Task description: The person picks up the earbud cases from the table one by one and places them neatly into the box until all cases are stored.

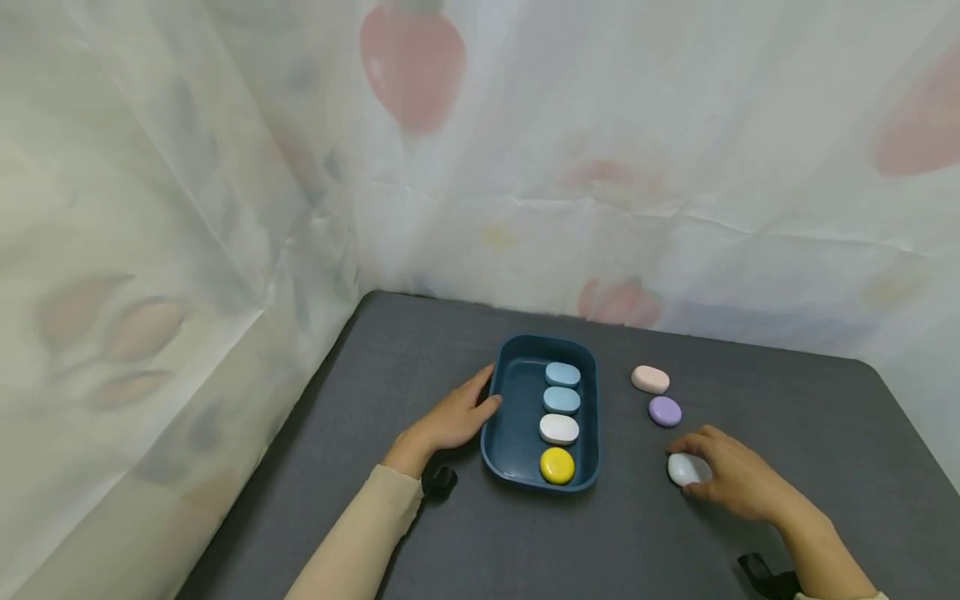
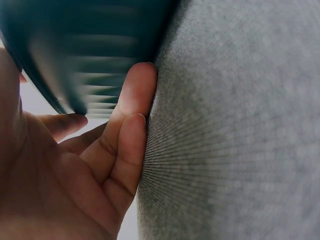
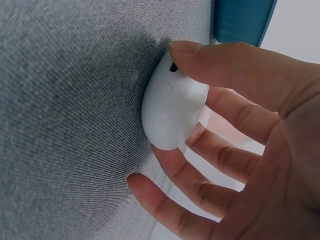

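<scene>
My left hand (image 1: 452, 414) holds the left wall of a dark blue tray (image 1: 498, 433), its thumb at the rim and fingers along the outer side. Inside the tray, a column runs down the right: two light blue ovals (image 1: 562, 375), a white oval (image 1: 558, 429) and a yellow round piece (image 1: 557, 465). Right of the tray, my right hand (image 1: 738, 475) grips a white pebble-shaped item (image 1: 686, 469) between thumb and fingers. In the right wrist view this white item (image 3: 170, 110) is smooth, shows a small black slot, and sits at the table surface.
A pale pink oval (image 1: 650, 379) and a purple round piece (image 1: 664, 411) lie between the tray and my right hand, farther back. The dark grey table (image 1: 420, 333) meets a white printed curtain (image 1: 510, 233) at its back and left edges.
</scene>
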`<state>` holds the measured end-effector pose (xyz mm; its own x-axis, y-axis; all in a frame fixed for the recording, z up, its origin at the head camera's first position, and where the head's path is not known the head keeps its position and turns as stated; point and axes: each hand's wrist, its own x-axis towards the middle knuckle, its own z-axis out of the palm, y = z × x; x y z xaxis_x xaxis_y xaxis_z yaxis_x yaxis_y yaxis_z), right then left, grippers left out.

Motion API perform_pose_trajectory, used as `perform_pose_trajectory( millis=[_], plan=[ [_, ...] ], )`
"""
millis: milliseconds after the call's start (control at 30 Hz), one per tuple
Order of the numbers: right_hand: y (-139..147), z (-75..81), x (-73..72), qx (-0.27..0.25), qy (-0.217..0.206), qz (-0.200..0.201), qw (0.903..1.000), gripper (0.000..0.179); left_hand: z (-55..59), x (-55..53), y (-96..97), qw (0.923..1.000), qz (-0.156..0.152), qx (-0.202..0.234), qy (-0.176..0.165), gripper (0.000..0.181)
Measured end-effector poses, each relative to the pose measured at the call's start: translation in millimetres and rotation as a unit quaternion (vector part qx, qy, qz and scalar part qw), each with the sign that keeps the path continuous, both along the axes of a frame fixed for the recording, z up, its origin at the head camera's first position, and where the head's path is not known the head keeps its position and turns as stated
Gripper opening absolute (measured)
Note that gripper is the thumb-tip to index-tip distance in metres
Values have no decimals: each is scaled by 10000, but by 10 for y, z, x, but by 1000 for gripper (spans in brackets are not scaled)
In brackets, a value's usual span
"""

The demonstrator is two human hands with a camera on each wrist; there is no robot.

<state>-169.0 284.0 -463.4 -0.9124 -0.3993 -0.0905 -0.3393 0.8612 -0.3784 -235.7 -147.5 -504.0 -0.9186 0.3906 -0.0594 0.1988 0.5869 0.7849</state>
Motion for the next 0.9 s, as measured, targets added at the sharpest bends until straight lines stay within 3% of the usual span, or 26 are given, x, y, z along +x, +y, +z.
perform_pose_trajectory(
  millis=[900],
  plan=[
    [-28, 98, -46, 11, 110, 165, 9998, 43, -2, -3, -1, 10000, -65, 36, 50, 66]
  ],
)
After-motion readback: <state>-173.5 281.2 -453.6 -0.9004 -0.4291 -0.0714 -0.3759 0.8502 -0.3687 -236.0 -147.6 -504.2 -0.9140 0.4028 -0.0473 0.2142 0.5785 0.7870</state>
